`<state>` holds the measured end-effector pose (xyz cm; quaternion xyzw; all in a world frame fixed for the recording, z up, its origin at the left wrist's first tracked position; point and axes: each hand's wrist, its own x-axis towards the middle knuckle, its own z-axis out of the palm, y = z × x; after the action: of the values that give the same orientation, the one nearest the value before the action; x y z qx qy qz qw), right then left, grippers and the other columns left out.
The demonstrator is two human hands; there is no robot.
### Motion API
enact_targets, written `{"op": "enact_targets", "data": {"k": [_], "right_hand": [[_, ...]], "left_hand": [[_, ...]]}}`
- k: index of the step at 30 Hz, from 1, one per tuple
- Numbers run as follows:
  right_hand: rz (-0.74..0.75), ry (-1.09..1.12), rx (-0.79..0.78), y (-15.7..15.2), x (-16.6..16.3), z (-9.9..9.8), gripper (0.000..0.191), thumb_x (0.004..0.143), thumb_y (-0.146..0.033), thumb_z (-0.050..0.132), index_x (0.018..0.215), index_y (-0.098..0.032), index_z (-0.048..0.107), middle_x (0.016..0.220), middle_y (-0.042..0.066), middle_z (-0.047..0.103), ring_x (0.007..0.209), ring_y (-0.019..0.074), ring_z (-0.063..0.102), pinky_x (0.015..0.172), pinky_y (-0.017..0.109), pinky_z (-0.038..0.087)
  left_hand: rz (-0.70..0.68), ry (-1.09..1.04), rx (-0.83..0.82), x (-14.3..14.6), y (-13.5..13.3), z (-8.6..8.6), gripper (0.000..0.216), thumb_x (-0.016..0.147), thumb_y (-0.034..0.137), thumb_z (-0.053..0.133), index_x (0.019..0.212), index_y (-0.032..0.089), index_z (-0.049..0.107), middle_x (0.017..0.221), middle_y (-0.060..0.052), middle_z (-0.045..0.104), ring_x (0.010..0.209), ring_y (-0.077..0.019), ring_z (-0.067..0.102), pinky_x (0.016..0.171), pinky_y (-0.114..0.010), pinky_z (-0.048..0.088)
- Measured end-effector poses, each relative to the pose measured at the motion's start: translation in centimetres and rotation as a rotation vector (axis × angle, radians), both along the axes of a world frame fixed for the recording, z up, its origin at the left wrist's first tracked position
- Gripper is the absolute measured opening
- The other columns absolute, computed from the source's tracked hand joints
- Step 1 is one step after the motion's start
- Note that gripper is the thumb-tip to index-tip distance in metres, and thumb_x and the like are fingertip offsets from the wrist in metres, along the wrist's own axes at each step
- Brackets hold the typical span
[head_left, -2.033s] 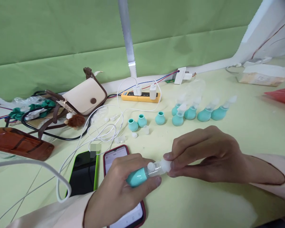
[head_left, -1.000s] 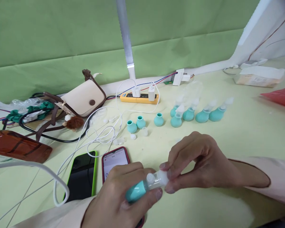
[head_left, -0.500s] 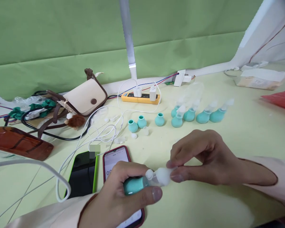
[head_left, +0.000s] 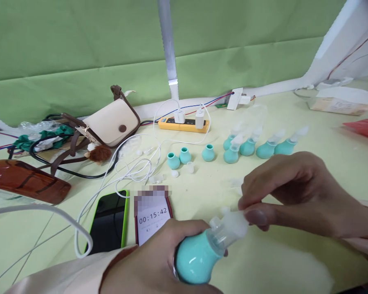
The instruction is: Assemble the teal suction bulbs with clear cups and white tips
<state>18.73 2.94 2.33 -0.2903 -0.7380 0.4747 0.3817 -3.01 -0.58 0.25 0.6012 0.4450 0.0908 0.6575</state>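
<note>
My left hand (head_left: 153, 261) is wrapped round a teal nasal aspirator bulb (head_left: 198, 259), tilted with its neck up and to the right. A transparent nozzle (head_left: 219, 237) with a small side knob stands in the neck. Over the nozzle's far end sits a frosted soft tip (head_left: 236, 223). The thumb and forefinger of my right hand (head_left: 294, 200) pinch that tip at its outer end. Part of the bulb's underside is hidden by my left fingers.
Several teal bulbs with nozzles (head_left: 231, 154) stand at the right back. Three open bulbs (head_left: 208, 153) and small white parts (head_left: 190, 167) lie left of them. A timer phone (head_left: 153, 216), a green-edged phone (head_left: 108, 220), cables, a power strip (head_left: 184, 125) and a handbag (head_left: 110, 122) are farther left.
Both hands have shifted right with the aspirator. Its bulb has turned and now shows more, with the nozzle pointing more upward. The phone's timer display has come into view.
</note>
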Motion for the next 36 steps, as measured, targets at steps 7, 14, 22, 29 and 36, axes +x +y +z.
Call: {"op": "enact_targets", "data": {"k": [7, 14, 22, 29, 36], "right_hand": [[-0.031, -0.049, 0.064, 0.0, 0.8, 1.0, 0.022, 0.061, -0.001, 0.066, 0.068, -0.021, 0.069, 0.053, -0.003, 0.063, 0.043, 0.0076, 0.055, 0.037, 0.015, 0.046], [-0.151, -0.082, -0.077, 1.2, 0.6, 0.9, 0.005, 0.064, -0.017, 0.070, 0.059, -0.018, 0.067, 0.048, -0.002, 0.060, 0.038, 0.0067, 0.053, 0.034, 0.013, 0.045], [-0.312, -0.082, -0.089, 2.0, 0.9, 0.7, 0.012, 0.063, -0.026, 0.071, 0.055, -0.018, 0.066, 0.047, -0.001, 0.058, 0.038, 0.0069, 0.050, 0.035, 0.016, 0.044], [-0.409, -0.098, -0.016, 1.7, 1.2, 1.4, 0.014, 0.061, -0.027, 0.072, 0.055, -0.016, 0.066, 0.046, 0.000, 0.057, 0.040, 0.0065, 0.048, 0.035, 0.016, 0.041], [-0.698, -0.513, 0.488, 1.6, 3.6, 3.0, 0.018, 0.071, -0.027, 0.061, 0.056, -0.017, 0.061, 0.047, -0.002, 0.049, 0.046, 0.0051, 0.042, 0.045, 0.022, 0.037]], "left_hand": [[-0.014, -0.048, -0.112, 0.0, 0.4, 0.1, 0.043, 0.058, 0.017, 0.066, 0.098, 0.022, 0.052, 0.060, 0.007, 0.047, 0.054, -0.0081, 0.043, 0.048, -0.018, 0.038], [0.174, -0.146, -0.345, 0.0, 0.6, -0.7, 0.079, 0.053, 0.020, 0.073, 0.120, 0.024, 0.031, 0.062, 0.006, 0.052, 0.045, -0.0057, 0.044, 0.038, -0.015, 0.033], [0.147, -0.385, -0.269, 0.5, 1.3, -0.4, 0.037, 0.070, 0.019, 0.065, 0.102, 0.018, 0.046, 0.059, 0.006, 0.050, 0.042, -0.0024, 0.044, 0.041, -0.013, 0.036], [0.171, -0.246, -0.193, 0.7, 1.0, -0.9, 0.038, 0.067, 0.026, 0.066, 0.099, 0.016, 0.049, 0.063, 0.002, 0.056, 0.046, -0.0059, 0.046, 0.045, -0.018, 0.037], [-0.032, 0.041, 0.037, 0.3, 0.3, -0.9, 0.038, 0.071, 0.025, 0.057, 0.108, 0.026, 0.050, 0.078, 0.002, 0.054, 0.069, -0.0123, 0.051, 0.064, -0.025, 0.040]]}}
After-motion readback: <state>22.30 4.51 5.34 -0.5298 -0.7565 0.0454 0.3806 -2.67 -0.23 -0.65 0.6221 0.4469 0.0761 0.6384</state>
